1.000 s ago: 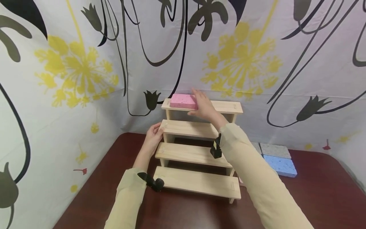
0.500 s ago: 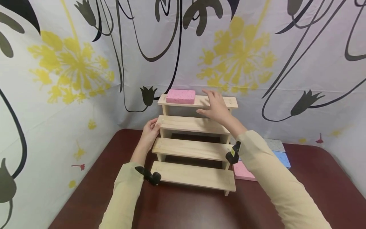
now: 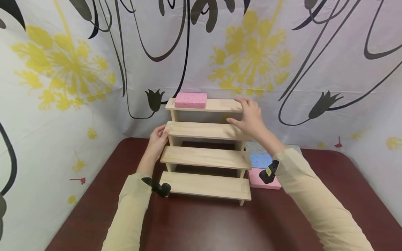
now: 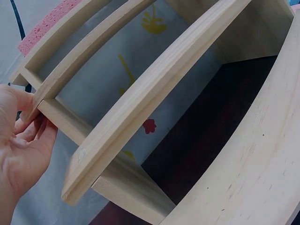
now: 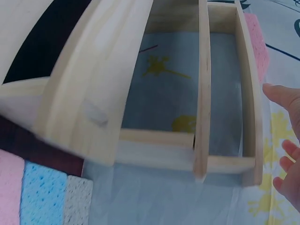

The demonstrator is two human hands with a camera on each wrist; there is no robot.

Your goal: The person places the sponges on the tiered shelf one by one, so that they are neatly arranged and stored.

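Note:
A wooden four-step display stand [image 3: 205, 156] stands on the table. On its top step, towards the left end, lies a pink sponge [image 3: 191, 100]. My left hand [image 3: 156, 141] grips the left end of the second step from the top; in the left wrist view the thumb [image 4: 21, 99] lies above the board and the fingers curl beneath it. My right hand [image 3: 252, 120] is at the right end of the top step, thumb and fingers spread apart with nothing held. In the right wrist view it appears apart from the pink sponge [image 5: 257, 47].
Right of the stand, a pink sponge [image 3: 263, 182], a blue sponge [image 3: 260, 160] and grey sponges [image 3: 255, 147] lie in rows on the dark red table [image 3: 201, 226]. A patterned cloth [image 3: 103, 69] hangs behind and on the left.
My right hand has let go of the pink sponge and moved right along the top step. The left hand keeps its grip. The head view has shifted, showing more sponges on the right.

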